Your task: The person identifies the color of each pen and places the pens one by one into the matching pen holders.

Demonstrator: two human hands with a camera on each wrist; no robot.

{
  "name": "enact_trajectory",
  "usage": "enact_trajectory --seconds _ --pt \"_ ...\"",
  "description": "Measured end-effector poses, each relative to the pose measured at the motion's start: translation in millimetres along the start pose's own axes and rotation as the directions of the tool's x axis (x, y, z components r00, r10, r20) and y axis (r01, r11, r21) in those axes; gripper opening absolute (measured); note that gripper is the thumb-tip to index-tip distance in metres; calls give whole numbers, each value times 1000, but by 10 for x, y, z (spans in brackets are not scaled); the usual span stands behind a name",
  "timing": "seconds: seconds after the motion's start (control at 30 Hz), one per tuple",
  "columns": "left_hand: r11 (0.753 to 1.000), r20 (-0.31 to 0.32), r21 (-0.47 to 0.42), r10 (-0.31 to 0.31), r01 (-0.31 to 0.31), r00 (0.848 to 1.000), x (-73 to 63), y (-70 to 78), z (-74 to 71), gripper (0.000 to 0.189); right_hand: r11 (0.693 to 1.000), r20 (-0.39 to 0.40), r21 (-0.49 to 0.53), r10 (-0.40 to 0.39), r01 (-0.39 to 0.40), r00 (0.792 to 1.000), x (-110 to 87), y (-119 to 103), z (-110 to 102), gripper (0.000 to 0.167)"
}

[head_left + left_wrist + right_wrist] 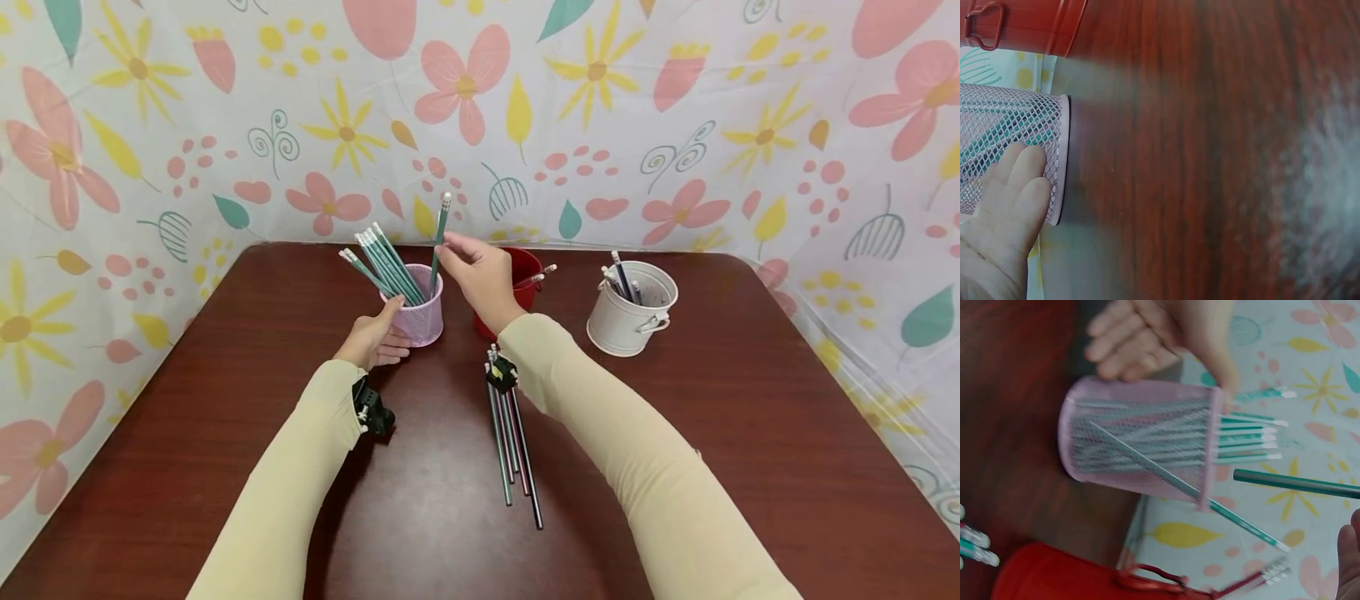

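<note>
My left hand (375, 337) steadies a pink mesh pencil cup (422, 325), its thumb at the rim and its fingers along the side. In the left wrist view those fingertips (1029, 165) lie against the mesh. Several green pencils (386, 267) with white erasers lean inside the cup. Above the rim, my right hand (480, 279) pinches a green pencil (1297, 483), eraser end up. Its lower end is apart from the cup in the right wrist view.
Behind my right hand stands a red bucket (483, 325) with pencils, partly hidden. A white bucket (618, 329) with several pencils is to the right. Several loose pencils (517, 450) lie on the brown table (420, 500) under my right forearm. A flowered cloth (465, 150) hangs behind.
</note>
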State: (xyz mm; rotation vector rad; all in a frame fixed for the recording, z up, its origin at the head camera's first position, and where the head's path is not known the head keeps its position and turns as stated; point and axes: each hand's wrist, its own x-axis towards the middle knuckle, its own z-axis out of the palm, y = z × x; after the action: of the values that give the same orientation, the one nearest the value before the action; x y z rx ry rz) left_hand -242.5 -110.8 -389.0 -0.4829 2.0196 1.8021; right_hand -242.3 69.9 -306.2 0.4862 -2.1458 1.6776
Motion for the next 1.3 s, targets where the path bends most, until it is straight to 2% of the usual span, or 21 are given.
enact_trajectory --seconds 0.37,0.6,0.9,1.07,1.23,1.3 --pt "1000 -1 9 8 -8 1000 -9 -16 -25 80 990 99 -137 -11 25 995 -81 163 115 25" --pt "1000 -10 11 10 -10 1000 -21 -6 -36 79 966 154 -252 -19 58 988 -93 303 189 24" --pt "1000 -9 29 5 -5 1000 4 -8 -4 77 924 230 -383 116 -20 966 -155 433 229 21" --pt "999 -17 31 13 -12 1000 5 6 -7 78 914 189 -398 166 -79 968 -134 447 238 20" --pt "1000 -4 26 7 -7 1000 18 -7 3 79 870 148 -465 256 -161 955 -129 499 218 21" --pt "1000 -6 26 5 -5 1000 16 2 4 80 863 150 -471 281 -181 948 -128 510 201 21"
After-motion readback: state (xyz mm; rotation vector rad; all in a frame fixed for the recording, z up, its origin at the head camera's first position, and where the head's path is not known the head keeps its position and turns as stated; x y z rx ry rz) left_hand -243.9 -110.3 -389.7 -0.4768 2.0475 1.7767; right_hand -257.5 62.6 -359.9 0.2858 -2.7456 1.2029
